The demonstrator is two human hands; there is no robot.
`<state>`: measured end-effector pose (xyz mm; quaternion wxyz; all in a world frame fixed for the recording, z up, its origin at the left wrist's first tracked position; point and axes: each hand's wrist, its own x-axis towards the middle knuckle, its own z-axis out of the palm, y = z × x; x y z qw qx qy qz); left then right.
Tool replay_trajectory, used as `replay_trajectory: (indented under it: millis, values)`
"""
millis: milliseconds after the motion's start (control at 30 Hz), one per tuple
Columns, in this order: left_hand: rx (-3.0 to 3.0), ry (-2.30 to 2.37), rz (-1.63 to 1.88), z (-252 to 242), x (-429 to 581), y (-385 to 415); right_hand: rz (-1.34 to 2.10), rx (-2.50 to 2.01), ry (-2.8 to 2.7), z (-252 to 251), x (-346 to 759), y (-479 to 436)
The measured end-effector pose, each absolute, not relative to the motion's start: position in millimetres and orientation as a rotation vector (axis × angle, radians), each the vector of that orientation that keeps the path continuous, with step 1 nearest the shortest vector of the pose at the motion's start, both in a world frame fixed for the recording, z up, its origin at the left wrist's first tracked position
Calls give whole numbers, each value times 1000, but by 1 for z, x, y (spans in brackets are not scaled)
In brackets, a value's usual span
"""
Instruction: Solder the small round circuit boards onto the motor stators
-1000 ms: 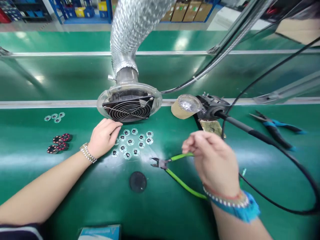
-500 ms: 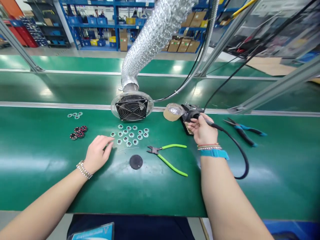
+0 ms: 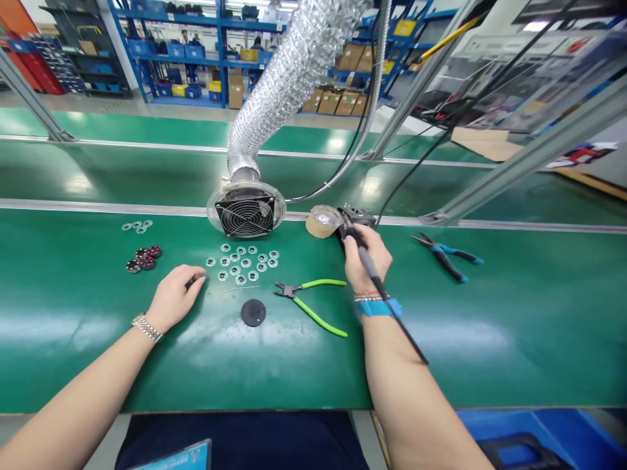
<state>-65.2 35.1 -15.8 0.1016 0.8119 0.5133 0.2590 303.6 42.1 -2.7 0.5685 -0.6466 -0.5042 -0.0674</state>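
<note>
My left hand [image 3: 175, 297] rests on the green bench with loosely bent fingers, a gap showing at the thumb and nothing visible in it. Just right of its fingertips lie several small round circuit boards [image 3: 245, 263] with dark centres. My right hand [image 3: 368, 258] is wrapped round the handle of a soldering iron [image 3: 367, 261], whose cable trails back over the wrist. The iron's tip is hidden at the dark soldering iron stand [image 3: 360, 217]. Left of the stand is a roll of tape [image 3: 321, 222]. Green-handled cutters [image 3: 313, 313] lie open between my hands, beside a black disc [image 3: 253, 313].
A fume extractor fan [image 3: 247, 217] on a silver duct [image 3: 279, 91] stands behind the boards. Blue-handled pliers [image 3: 448, 256] lie to the right. Dark round parts with red [image 3: 144, 259] and several more boards [image 3: 138, 226] sit at the left. Metal frame posts [image 3: 519, 166] cross the right side.
My right hand has turned over the soldering iron, and its cable now lies across my wrist. My left hand has drawn slightly away from the boards. The view has shifted right.
</note>
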Motion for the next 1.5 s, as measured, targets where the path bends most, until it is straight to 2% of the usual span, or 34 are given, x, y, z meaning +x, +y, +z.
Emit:
replay_trajectory:
  millis: [133,367,533,733,867,1067,1267,1500]
  values:
    - [2418,1502,726,-16,-63,36,-192,-1489,-1590,-14,307,48]
    - [2417,1489,739,-15,-62,36,-74,-1442,-1330,3,283,23]
    - [2482,1530,784,-13,-67,38,-30,-1430,-1408,0,268,-1]
    - [2424,2005,975,1,-126,56,39,-1398,-1465,-7,258,-5]
    - [2380,2217,761,-8,-157,67,117,-1384,-1465,-6,253,-5]
    - [2400,2148,672,-18,-157,72,159,-1367,-1466,-4,253,-8]
    - [2582,1849,824,3,-114,47,220,-1362,-1406,-3,251,-7]
    - [2463,1532,425,0,-87,30,374,-1357,-1426,-10,241,0]
